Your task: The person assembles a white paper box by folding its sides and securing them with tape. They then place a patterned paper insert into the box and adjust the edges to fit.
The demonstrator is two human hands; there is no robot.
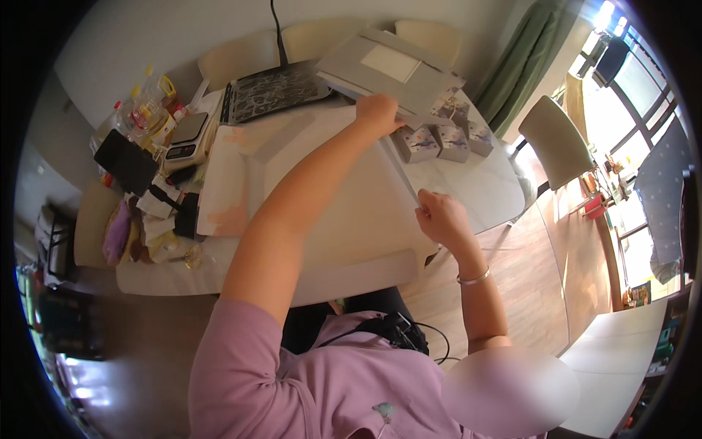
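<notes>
A large cream sheet (344, 197) lies spread over the white table (482, 190). My left arm reaches across it, and my left hand (378, 113) closes on the sheet's far right corner, just beside a flat grey box (380, 69). My right hand (441, 217), with a thin bracelet on the wrist, pinches the same right edge nearer to me. Three small patterned boxes (442, 143) stand in a row just beyond that edge, between my two hands.
A dark patterned tray (270, 91) lies at the far side. At the left are a kitchen scale (186, 135), bottles (146, 110), a black flat object (126, 161) and small packets. Pale chairs (556, 139) stand around the table; a green curtain (526, 58) hangs at the right.
</notes>
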